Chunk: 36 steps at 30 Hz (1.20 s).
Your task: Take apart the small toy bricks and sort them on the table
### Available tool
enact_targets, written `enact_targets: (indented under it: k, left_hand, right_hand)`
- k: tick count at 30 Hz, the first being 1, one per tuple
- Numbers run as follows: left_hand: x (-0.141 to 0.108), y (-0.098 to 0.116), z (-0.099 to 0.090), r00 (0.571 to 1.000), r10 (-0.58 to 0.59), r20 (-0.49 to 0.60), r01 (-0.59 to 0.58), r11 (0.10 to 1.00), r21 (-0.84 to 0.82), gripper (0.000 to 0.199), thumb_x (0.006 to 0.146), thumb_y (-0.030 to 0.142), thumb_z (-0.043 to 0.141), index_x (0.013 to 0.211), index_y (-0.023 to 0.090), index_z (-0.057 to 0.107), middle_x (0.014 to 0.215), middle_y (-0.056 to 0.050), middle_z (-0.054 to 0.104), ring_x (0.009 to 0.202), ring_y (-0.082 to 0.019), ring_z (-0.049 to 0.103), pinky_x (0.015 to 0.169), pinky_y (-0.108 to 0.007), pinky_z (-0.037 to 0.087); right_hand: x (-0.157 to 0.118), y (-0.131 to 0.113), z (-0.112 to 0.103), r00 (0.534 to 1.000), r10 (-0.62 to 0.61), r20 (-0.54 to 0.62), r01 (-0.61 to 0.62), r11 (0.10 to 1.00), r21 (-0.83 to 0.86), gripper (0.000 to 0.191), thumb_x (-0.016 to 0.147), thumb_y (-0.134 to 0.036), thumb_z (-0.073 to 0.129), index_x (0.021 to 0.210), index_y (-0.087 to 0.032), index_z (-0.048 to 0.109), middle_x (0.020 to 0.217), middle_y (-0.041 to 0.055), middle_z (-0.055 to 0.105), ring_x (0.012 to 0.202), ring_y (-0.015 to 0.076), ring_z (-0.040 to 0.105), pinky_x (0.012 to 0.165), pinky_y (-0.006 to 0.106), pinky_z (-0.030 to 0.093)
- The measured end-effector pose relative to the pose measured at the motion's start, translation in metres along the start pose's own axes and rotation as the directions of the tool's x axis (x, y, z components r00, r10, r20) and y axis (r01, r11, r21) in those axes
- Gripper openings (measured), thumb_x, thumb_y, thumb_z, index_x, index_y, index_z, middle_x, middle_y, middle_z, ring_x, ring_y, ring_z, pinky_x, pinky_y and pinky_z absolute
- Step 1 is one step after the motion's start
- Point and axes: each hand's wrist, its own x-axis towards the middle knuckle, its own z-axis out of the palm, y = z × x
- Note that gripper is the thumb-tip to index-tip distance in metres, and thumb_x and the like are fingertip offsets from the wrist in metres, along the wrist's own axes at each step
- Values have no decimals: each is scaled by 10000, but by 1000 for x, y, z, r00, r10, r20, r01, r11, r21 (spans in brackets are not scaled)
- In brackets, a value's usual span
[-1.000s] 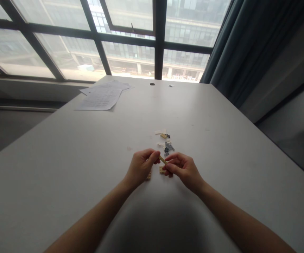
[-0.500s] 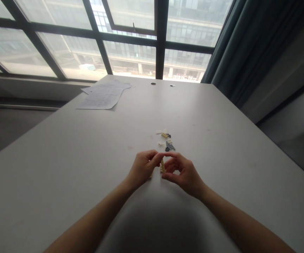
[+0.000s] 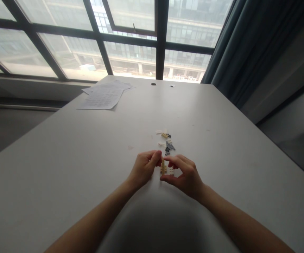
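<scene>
Between the thumb and index finger of my right hand (image 3: 185, 173) is a long, narrow tan toy building brick (image 3: 163, 166), its length running from fingertip to thumb. My left hand (image 3: 144, 165) is closed just beside it, thumb pressed on the curled fingers; whatever it grips is hidden. Tan studded edges show on both sides of the long brick, low over the table. A white studded piece (image 3: 171, 171) shows in the gap of my right hand, partly covered by its fingers.
Beyond my hands lie loose pieces: grey plates (image 3: 170, 145), a dark piece (image 3: 167, 149), a tan brick (image 3: 164, 135) and white bits (image 3: 161, 144). Printed papers (image 3: 101, 96) rest at the far left of the white table (image 3: 220, 140). A window and a dark curtain (image 3: 228, 52) stand behind.
My right hand's index finger has moved back from my left thumb and now spans the long tan brick with the thumb. The brick stands straighter, and the white studded piece has come into view.
</scene>
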Motion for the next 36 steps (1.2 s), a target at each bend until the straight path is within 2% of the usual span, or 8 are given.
enact_targets:
  k: [5, 8, 12, 17, 20, 27, 31, 36]
  left_hand:
    - [3, 2, -16, 972, 117, -204, -102, 991, 85, 388, 930, 402, 439, 688, 159, 621, 636, 1, 608, 632, -127, 560, 628, -235, 438]
    - [-2, 4, -27, 948, 230, -219, -184, 960, 212, 318, 933, 349, 464, 725, 165, 619, 708, -14, 620, 694, -139, 569, 675, -258, 443]
    - [-22, -5, -35, 911, 411, -25, -364, 834, 414, 164, 900, 247, 535, 783, 172, 622, 828, -39, 627, 810, -160, 556, 770, -295, 445]
    - [-44, -23, -35, 836, 483, 260, -538, 631, 559, 87, 853, 166, 577, 893, 209, 641, 958, -48, 650, 950, -195, 546, 849, -350, 437]
    - [-50, -26, -35, 792, 500, 351, -604, 553, 574, 146, 842, 146, 567, 941, 218, 646, 1025, -56, 654, 1033, -215, 544, 885, -371, 432]
    - [-56, -23, -37, 726, 494, 478, -687, 501, 526, 244, 871, 252, 572, 1108, 225, 617, 1092, -48, 674, 1109, -235, 547, 947, -386, 391]
    - [-58, -24, -35, 695, 509, 509, -719, 473, 509, 263, 881, 329, 562, 1114, 219, 619, 1114, -40, 678, 1114, -244, 547, 968, -395, 362]
    - [-60, -30, -31, 695, 517, 499, -718, 487, 497, 232, 886, 329, 548, 1079, 227, 626, 1092, -36, 685, 1127, -238, 544, 1002, -400, 332]
  right_hand:
    - [-6, 4, 6, 987, -85, 134, 109, 976, -187, 479, 690, -542, 750, 1015, -200, 670, 933, 86, 620, 904, 250, 532, 818, 390, 434]
    - [-10, 4, 11, 963, -69, 262, 140, 955, -262, 500, 661, -596, 745, 975, -215, 665, 1042, 85, 609, 1007, 276, 495, 881, 424, 371]
    - [-11, 3, 12, 931, -17, 365, 139, 941, -309, 500, 672, -616, 726, 971, -222, 648, 1161, 80, 580, 1127, 303, 435, 958, 454, 295]
    - [-10, 1, 10, 914, 15, 405, 129, 937, -324, 509, 689, -616, 712, 1009, -227, 637, 1207, 87, 562, 1182, 308, 401, 991, 456, 259]
    - [-11, 2, 11, 917, 7, 398, 130, 939, -317, 519, 678, -631, 711, 995, -225, 640, 1224, 89, 558, 1197, 309, 395, 1001, 456, 252]
    - [-8, 11, 6, 950, -38, 309, 133, 946, -295, 496, 695, -591, 723, 1026, -229, 648, 1228, 94, 565, 1192, 302, 421, 1012, 466, 265]
    - [2, 18, -8, 983, 78, 169, -16, 941, -339, 314, 761, -417, 733, 999, -227, 655, 1198, 89, 581, 1154, 277, 463, 993, 442, 316]
    - [15, 38, -25, 969, 245, 43, -212, 902, -376, 213, 792, -303, 699, 989, -231, 661, 1152, 80, 602, 1109, 268, 512, 983, 468, 337]
